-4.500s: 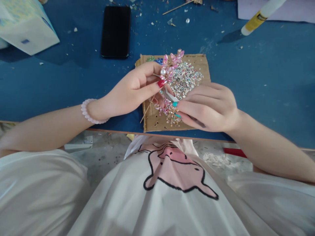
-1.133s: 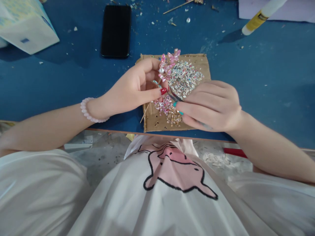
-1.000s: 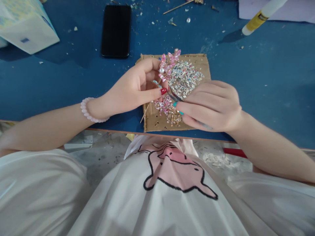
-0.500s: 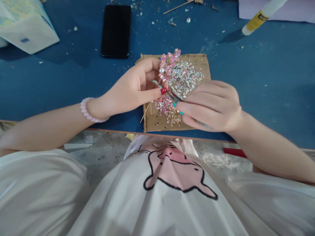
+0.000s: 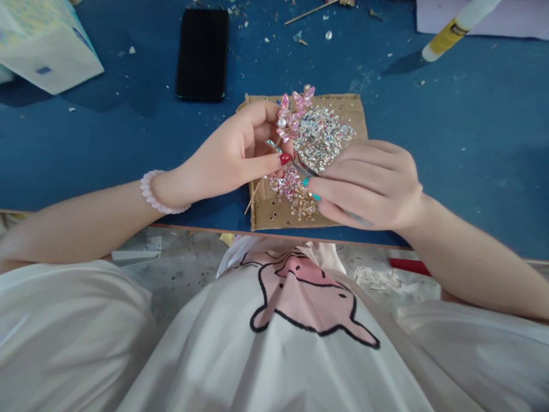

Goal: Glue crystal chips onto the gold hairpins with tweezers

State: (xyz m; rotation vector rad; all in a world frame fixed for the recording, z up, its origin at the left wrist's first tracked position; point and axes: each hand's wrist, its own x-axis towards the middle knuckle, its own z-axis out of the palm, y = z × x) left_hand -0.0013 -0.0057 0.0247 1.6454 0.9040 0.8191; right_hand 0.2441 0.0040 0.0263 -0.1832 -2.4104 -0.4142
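Note:
My left hand (image 5: pixel 234 157) pinches a gold hair stick topped with pink gem petals and a pearl (image 5: pixel 294 111), holding it tilted over a brown cardboard sheet (image 5: pixel 266 209). My right hand (image 5: pixel 364 183) is closed round a pair of metal tweezers (image 5: pixel 303 166), whose tips point left toward the stick just under the petals. Heaps of small rhinestones (image 5: pixel 321 134) lie on the cardboard beneath both hands, silver at the back, pink and gold nearer me.
The cardboard rests at the near edge of a blue table (image 5: pixel 450 143). A black phone (image 5: pixel 202 52) lies behind it, a tissue box (image 5: pixel 40 43) at far left, a glue bottle (image 5: pixel 454 28) at back right. Small scraps litter the back.
Since 4.5 s ago my left hand has raised the ornament slightly and the tweezers' tips have shifted up toward it. Over the last second almost nothing has moved.

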